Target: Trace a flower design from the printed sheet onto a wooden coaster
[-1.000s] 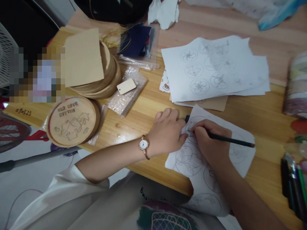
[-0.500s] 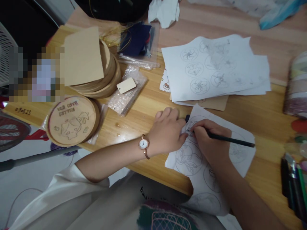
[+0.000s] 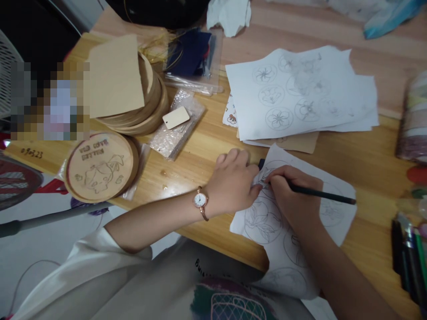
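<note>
A dark pencil (image 3: 322, 194) is gripped in my right hand (image 3: 293, 195), its tip hidden behind the fingers over a small drawn circle. Under that hand lies a white paper sheet (image 3: 263, 222) with plant sketches inside circles. The sheet's lower part hangs past the table edge. My left hand (image 3: 233, 180) rests palm down at the sheet's left side, fingers slightly bent and thumb apart, with the thumb on the paper. Just beyond its fingers, a small dark object (image 3: 262, 164) pokes out beside the sheet; its kind is unclear.
More sketched sheets (image 3: 283, 98) lie stacked farther back. To the left are round wooden pieces (image 3: 160, 104) under a tan board (image 3: 115, 80), a disc with a drawing (image 3: 100, 166), and a bubble-wrap packet (image 3: 176, 138). Several pens (image 3: 408, 253) lie at the right.
</note>
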A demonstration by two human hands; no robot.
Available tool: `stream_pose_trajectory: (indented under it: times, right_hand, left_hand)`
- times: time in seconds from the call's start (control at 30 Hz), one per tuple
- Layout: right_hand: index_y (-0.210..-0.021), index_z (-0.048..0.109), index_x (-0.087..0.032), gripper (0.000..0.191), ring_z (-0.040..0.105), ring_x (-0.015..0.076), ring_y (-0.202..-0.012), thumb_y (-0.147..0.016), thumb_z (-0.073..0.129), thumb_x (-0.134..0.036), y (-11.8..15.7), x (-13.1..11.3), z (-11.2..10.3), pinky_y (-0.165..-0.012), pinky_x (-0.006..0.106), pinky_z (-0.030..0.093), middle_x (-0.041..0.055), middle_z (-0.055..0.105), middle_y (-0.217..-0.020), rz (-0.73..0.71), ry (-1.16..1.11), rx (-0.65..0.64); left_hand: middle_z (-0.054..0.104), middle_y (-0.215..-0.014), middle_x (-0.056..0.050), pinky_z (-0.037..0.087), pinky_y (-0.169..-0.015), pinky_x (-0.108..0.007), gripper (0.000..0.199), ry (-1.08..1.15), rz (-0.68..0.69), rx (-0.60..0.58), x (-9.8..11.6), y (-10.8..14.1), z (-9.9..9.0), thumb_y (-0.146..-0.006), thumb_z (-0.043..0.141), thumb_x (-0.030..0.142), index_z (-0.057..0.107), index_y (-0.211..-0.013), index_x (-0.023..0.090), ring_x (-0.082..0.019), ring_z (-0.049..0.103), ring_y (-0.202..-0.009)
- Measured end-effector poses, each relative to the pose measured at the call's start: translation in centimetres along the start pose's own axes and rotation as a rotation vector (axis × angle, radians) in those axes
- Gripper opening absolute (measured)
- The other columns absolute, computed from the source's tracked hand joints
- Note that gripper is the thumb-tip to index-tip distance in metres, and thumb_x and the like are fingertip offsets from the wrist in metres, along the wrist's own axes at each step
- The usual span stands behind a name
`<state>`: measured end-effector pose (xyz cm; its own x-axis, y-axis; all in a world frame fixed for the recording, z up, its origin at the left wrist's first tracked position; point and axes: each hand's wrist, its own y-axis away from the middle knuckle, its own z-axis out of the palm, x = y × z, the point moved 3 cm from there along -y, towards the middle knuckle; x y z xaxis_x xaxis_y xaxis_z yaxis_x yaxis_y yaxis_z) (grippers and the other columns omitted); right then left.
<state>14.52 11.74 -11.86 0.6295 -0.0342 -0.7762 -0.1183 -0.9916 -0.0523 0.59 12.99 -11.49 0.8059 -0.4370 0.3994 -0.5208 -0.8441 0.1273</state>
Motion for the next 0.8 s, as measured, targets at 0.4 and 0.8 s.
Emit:
stream_pose_trajectory:
  times: [0.4, 0.8]
  right_hand:
    - [-0.054, 0.057, -0.023, 0.018, 0.052, 0.0121, -0.05, -0.067, 0.049, -0.014, 0.02, -0.08, 0.09, -0.049, 0.025, 0.038, -0.0038, 0.058, -0.052, -0.017, 0.011, -0.006]
    - [-0.052, 0.057, -0.02, 0.017, 0.051, 0.0115, -0.049, -0.066, 0.049, -0.016, 0.0, -0.12, 0.12, -0.047, 0.023, 0.038, -0.0027, 0.057, -0.051, -0.01, -0.002, -0.01]
  left_hand:
    - [0.051, -0.1, -0.01, 0.034, -0.078, -0.041, 0.025, 0.005, -0.003, -0.006, 0.01, -0.04, -0.11, -0.083, 0.052, 0.04, 0.06, -0.088, 0.018, -0.028, 0.042, -0.099]
    - [0.05, -0.1, -0.01, 0.033, -0.078, -0.041, 0.025, -0.001, -0.004, -0.006, -0.01, -0.03, -0.01, -0.083, 0.053, 0.041, 0.061, -0.088, 0.017, -0.027, 0.042, -0.099]
